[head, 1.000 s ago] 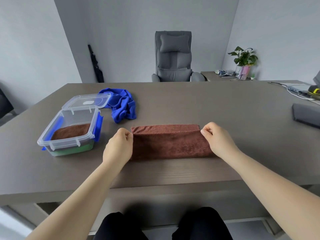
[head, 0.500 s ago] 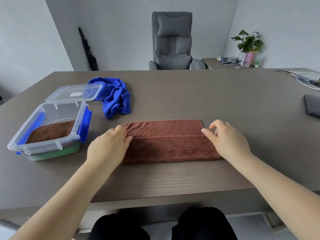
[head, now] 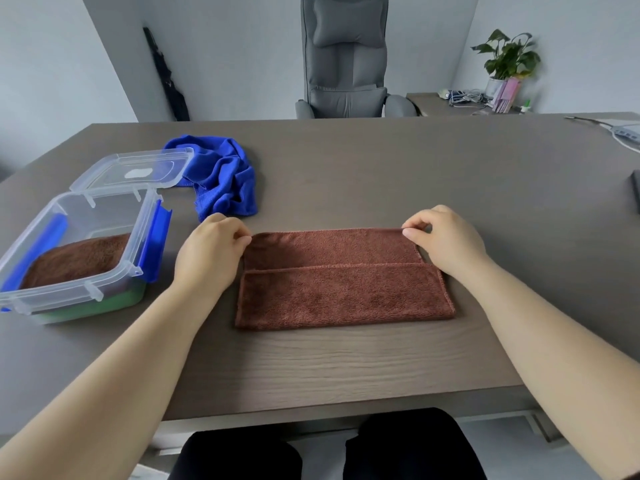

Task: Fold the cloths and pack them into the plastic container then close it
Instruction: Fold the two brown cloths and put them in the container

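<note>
A brown cloth (head: 343, 292) lies flat on the table before me, partly folded, with a fold edge running across it. My left hand (head: 207, 251) pinches its far left corner. My right hand (head: 446, 240) pinches its far right corner. At the left stands the clear plastic container (head: 138, 233) with blue clasps, open, holding a folded brown cloth (head: 76, 261) over a green one. Its clear lid (head: 135, 171) lies behind it. A crumpled blue cloth (head: 225, 181) sits beside the lid.
The brown table (head: 381, 168) stretches far ahead, with a grey office chair (head: 346, 60) behind it. A dark flat object (head: 635, 192) lies at the right edge. Cables (head: 620, 131) lie at the far right; a potted plant (head: 509, 60) stands on a side desk.
Both hands have slid from the cloth's middle fold line up to its far corners and now pinch them. The camera has tilted down and nearer.
</note>
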Action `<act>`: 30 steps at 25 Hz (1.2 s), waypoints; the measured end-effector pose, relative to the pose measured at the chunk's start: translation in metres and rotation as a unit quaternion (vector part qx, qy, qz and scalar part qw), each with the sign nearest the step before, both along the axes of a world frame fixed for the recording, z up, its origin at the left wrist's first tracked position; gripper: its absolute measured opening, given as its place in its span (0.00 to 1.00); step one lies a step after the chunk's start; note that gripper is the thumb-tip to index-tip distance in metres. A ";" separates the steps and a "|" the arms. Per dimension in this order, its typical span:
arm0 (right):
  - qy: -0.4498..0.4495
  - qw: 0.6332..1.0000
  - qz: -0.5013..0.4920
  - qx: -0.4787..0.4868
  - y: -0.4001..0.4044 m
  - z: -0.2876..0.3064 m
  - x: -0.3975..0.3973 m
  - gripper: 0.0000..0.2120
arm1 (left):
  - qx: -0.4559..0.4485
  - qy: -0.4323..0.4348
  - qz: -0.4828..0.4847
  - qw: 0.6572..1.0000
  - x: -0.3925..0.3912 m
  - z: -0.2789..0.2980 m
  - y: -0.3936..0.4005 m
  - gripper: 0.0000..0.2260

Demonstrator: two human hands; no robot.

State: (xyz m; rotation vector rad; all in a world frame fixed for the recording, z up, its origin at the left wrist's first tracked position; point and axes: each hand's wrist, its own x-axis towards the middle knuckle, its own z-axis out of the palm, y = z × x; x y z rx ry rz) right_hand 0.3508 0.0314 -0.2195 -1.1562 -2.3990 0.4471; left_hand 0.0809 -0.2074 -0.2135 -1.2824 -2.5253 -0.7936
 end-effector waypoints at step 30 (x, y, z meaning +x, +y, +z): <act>0.108 0.991 0.080 0.007 -0.092 0.009 0.095 0.19 | -0.021 0.093 -0.103 0.990 0.068 0.009 -0.105 0.08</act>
